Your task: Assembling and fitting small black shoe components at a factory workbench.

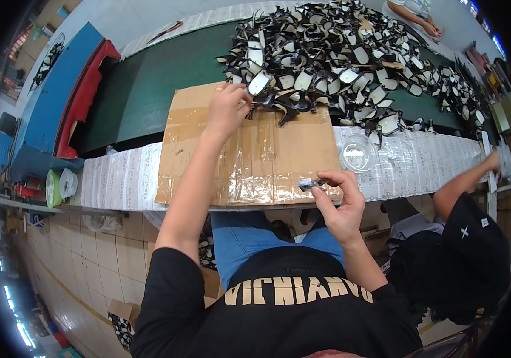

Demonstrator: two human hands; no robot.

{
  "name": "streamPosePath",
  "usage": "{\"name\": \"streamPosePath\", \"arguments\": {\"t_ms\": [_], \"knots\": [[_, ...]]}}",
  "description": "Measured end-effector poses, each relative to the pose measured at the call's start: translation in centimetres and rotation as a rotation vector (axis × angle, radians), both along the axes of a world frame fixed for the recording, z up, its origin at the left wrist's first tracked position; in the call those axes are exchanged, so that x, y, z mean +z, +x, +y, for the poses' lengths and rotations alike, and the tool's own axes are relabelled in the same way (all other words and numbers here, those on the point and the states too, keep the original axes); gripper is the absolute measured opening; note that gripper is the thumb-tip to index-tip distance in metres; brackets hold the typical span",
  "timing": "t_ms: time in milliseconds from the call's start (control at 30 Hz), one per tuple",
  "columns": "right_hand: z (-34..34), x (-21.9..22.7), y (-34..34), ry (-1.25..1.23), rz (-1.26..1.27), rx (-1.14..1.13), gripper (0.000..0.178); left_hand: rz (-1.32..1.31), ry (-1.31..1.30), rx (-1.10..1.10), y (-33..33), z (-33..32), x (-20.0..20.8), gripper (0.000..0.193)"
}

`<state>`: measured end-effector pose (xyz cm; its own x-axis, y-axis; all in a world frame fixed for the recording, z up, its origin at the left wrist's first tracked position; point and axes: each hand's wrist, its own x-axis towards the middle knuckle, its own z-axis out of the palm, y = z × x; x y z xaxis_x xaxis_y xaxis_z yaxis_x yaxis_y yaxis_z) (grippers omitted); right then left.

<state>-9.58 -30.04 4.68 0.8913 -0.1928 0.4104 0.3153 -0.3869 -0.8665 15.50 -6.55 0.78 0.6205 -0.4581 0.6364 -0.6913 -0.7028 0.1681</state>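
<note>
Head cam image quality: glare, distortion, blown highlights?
Head view: glare streaks the taped cardboard; the white table edge bends toward the rim; lights at lower left blow out; corners go black; left hand and right hand look reasonably sharp.

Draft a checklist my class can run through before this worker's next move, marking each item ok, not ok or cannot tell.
1. Right hand has the small piece between thumb and fingers: ok.
2. Left hand is at the near edge of the pile: ok.
3. Left hand has a firm grip on one piece: cannot tell; its fingertips and dark pieces blend together.
4. Cardboard is free of pile pieces: not ok; several lie over its far part.
5. Clear dish stands apart from the right hand: ok.
6. Co-worker's arm is away from both hands: ok, farther right.
</note>
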Motion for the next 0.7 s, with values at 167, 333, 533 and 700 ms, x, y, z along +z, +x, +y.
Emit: {"name": "streamPosePath", "arguments": {"t_ms": [167,333,533,700], "knots": [[-0.9,-2.0,0.8,0.421,0.175,0.128,0.030,0.928,-1.044,-0.105,-7.4,2.2,0.3,0.015],[0.8,-1.6,2.3,0.665,0.249,0.320,0.029,1.654,-2.070,-0.407,-15.6,2.6,-2.5,0.020],[1.2,-1.1,2.0,0.567,0.234,0.333,0.030,1.708,-1.955,-0.381,-20.2,-1.3,0.9,0.032],[0.9,-1.0,1.4,0.567,0.157,0.241,0.031,1.647,-1.495,-0.326,-22.5,-1.3,1.9,0.038]]}}
